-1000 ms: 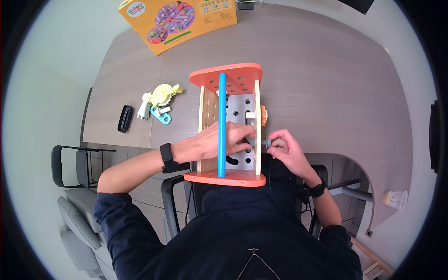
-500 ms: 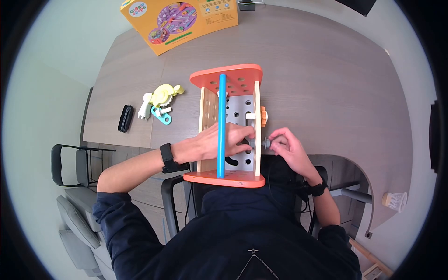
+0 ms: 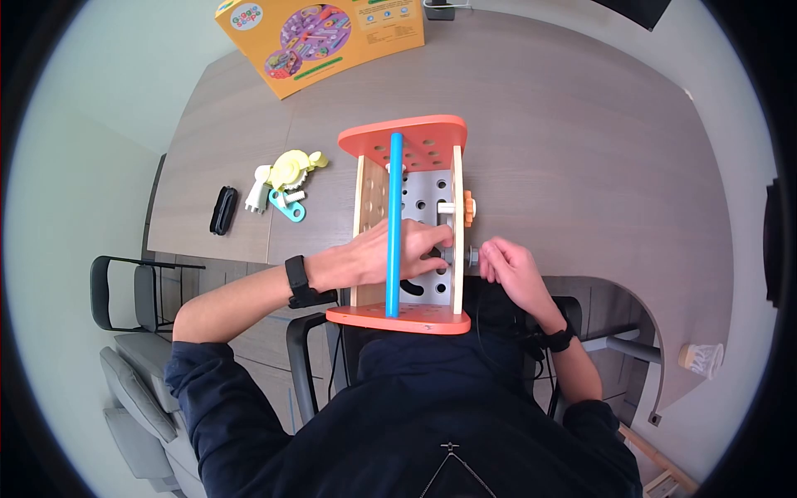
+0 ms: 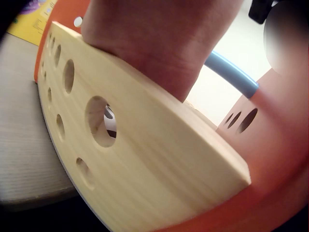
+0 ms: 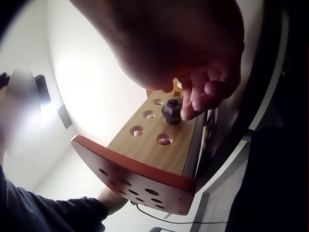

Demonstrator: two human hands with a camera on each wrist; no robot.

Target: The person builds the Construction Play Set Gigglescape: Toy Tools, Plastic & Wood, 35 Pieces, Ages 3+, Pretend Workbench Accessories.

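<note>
A toy toolbox with orange ends, pale wooden sides and a blue rod handle stands in front of the person. My left hand reaches under the rod into the box. Its thumb and index finger pinch a grey piece against the inside of the right wooden panel, mostly hidden by the fingers. Outside that panel sticks out a grey bolt with a cross-slotted hex head. The right hand holds its curled fingers at the bolt head, one fingertip against its edge; the thumb is hidden.
An orange nut-like piece sits on the right panel farther back. Left of the box lie pale yellow toy parts, a turquoise strip and a black case. A yellow carton stands at the back of the table.
The right hand has turned at the bolt, its fingers curling in more and moving slightly off the head. My left hand stays at the inner side of the panel.
</note>
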